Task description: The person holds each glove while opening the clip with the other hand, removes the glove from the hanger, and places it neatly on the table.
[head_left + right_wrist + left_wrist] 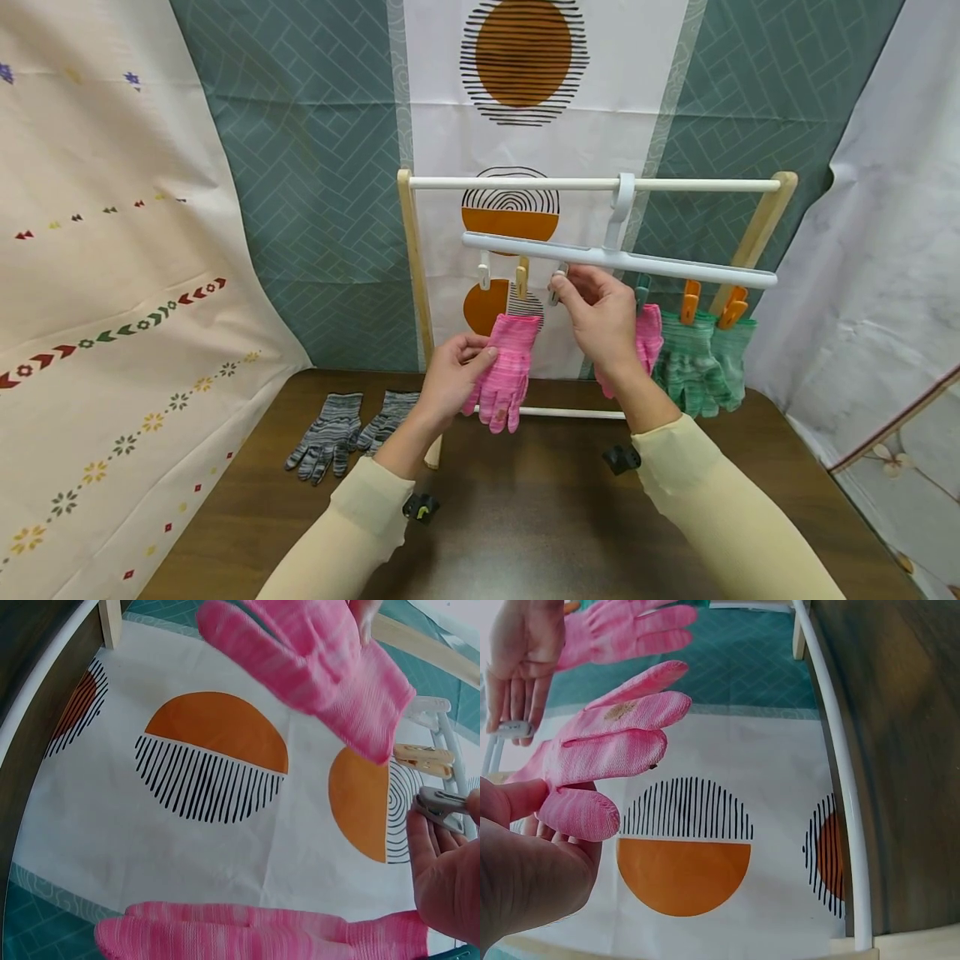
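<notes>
From far off, I see a pink glove (506, 371) held cuff up and fingers down, left of the middle under the long, pale hanger (570, 253). It is streaky, knitted and soft-looking, with a brown smudge (620, 711) on 1 finger. Its cuff is just below a tan clip (522, 279); I can't tell if they touch. The left hand (453, 375) pinches the glove's side. The right hand (603, 312) pinches a hard, smooth grey clip (442, 802). The hanger hooks over a round white rod (510, 183). 2 orange clips (691, 302) hold fuzzy green gloves (686, 346). 2 stripy grey gloves (330, 433) lie flat on the shiny brown table (510, 517).
</notes>
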Demonstrator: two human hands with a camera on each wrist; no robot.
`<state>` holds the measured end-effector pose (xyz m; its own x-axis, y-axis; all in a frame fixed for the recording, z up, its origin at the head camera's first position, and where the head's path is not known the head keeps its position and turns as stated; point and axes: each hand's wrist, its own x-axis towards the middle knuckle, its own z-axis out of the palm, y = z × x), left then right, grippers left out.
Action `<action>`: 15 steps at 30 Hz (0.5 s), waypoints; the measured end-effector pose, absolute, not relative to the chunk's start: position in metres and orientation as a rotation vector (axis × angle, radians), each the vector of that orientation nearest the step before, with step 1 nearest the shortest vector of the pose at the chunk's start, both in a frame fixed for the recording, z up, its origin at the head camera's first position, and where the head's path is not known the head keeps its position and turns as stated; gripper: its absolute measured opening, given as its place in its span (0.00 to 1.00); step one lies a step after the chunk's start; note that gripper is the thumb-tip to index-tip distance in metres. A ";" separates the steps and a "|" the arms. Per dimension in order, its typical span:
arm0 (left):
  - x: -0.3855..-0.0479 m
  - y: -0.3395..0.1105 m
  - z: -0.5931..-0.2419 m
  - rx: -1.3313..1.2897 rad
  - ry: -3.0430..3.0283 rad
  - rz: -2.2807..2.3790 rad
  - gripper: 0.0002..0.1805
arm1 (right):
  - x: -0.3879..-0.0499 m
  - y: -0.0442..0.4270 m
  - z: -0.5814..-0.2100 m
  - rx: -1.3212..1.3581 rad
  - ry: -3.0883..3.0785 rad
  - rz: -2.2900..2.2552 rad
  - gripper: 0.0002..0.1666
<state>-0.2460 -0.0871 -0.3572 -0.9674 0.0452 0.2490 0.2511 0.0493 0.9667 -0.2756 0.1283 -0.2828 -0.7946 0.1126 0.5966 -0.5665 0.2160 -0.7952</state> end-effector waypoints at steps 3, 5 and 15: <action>-0.243 -0.092 -0.358 -0.296 -2.147 -2.047 0.11 | -0.276 0.130 -0.283 0.435 -1.972 1.620 0.21; -0.241 -0.095 -0.358 -0.290 -2.145 -2.049 0.10 | -0.276 0.131 -0.284 0.451 -1.983 1.621 0.23; -0.225 -0.115 -0.360 -0.277 -2.185 -2.036 0.13 | -0.277 0.132 -0.285 0.516 -1.960 1.676 0.25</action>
